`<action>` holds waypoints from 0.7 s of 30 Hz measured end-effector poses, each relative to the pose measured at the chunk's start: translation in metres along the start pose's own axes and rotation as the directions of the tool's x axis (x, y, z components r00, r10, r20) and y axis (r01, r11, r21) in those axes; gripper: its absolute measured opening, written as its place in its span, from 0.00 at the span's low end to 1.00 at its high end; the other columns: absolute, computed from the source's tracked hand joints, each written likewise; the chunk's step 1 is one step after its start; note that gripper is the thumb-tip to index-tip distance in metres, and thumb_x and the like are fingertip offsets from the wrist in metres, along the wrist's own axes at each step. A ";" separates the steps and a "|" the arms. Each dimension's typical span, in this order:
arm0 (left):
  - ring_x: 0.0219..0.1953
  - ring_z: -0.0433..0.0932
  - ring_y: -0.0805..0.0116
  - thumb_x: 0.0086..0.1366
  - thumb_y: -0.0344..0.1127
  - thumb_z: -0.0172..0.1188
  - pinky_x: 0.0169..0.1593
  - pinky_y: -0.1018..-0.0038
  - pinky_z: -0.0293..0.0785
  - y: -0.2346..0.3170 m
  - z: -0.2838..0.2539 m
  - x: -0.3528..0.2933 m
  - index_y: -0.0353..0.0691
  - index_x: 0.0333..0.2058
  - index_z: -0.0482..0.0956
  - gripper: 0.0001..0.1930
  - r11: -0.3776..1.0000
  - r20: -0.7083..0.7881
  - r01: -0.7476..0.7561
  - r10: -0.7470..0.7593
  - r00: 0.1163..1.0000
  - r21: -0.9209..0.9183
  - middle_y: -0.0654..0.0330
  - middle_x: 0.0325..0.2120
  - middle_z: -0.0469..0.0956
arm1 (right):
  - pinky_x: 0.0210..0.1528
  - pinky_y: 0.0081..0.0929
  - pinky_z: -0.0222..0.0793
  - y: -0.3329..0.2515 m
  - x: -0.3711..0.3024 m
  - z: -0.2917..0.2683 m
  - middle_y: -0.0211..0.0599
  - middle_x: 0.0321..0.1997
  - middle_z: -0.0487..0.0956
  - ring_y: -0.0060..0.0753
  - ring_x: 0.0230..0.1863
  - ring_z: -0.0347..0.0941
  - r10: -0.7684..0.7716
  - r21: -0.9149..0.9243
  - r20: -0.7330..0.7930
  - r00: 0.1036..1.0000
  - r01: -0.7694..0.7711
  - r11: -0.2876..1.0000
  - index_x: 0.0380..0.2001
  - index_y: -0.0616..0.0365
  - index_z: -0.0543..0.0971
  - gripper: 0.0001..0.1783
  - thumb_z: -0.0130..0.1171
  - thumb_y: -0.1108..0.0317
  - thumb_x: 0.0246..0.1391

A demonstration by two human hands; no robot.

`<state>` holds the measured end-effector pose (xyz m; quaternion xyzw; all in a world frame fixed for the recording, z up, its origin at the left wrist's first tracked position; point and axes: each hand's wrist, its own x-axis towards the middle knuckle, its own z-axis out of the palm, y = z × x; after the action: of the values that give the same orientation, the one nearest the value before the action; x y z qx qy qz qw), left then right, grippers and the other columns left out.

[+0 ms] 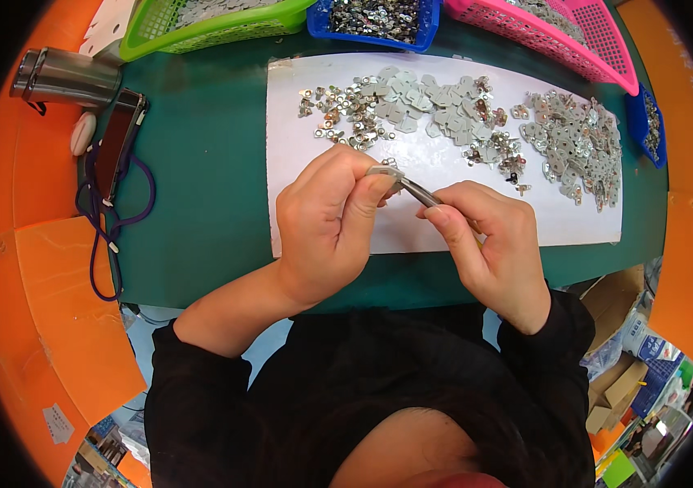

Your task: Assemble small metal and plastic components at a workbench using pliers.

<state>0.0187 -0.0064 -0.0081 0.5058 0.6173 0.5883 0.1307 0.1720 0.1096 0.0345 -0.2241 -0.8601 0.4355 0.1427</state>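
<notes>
My right grip (497, 232), above the near part of the desk (192, 220), is closed around the handles of a pair of pliers (421, 193). My left grip (326, 215), beside it, has thumb and index finger clamped on a small grey plate (385, 171); the plier tips reach this plate, but I cannot tell whether they bite it. Both grips are raised over a white sheet (302, 191). By the desk's left edge lie a dark cord (151, 191) and a phone (116, 146). On the sheet, toward the desk's right edge, is a heap of flat metal parts (574, 142); farther left are loose grey plates (452, 106) and small metal fittings (346, 114). Along the far edge stand a green basket (224, 31), a blue tray (375, 42) and a pink basket (558, 55).
</notes>
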 end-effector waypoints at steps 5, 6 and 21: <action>0.23 0.73 0.71 0.67 0.26 0.57 0.27 0.77 0.68 -0.001 0.004 -0.001 0.34 0.30 0.76 0.05 0.997 -0.078 0.039 -0.044 0.996 -0.062 0.59 0.22 0.75 | 0.25 0.23 0.61 0.000 0.000 -0.001 0.38 0.23 0.77 0.26 0.21 0.68 0.010 0.004 0.024 1.000 -0.010 1.000 0.33 0.64 0.81 0.11 0.57 0.67 0.62; 0.23 0.73 0.71 0.67 0.26 0.57 0.27 0.77 0.68 -0.001 0.005 -0.001 0.34 0.30 0.76 0.05 0.997 -0.077 0.038 -0.043 0.996 -0.064 0.59 0.22 0.75 | 0.25 0.23 0.62 0.000 0.000 -0.001 0.38 0.23 0.77 0.26 0.21 0.68 0.006 0.003 0.020 1.000 -0.006 1.000 0.33 0.64 0.81 0.11 0.56 0.67 0.62; 0.27 0.73 0.75 0.72 0.26 0.48 0.33 0.79 0.70 0.004 0.000 -0.004 0.30 0.31 0.72 0.09 0.993 0.035 0.096 -0.094 0.995 -0.075 0.58 0.27 0.74 | 0.25 0.30 0.66 0.000 -0.003 0.008 0.40 0.23 0.76 0.39 0.22 0.73 -0.062 -0.114 -0.029 0.998 0.059 0.992 0.31 0.62 0.78 0.08 0.58 0.68 0.59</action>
<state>0.0226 -0.0107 -0.0065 0.4798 0.6154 0.5965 0.1877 0.1714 0.1028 0.0300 -0.2126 -0.8874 0.3778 0.1568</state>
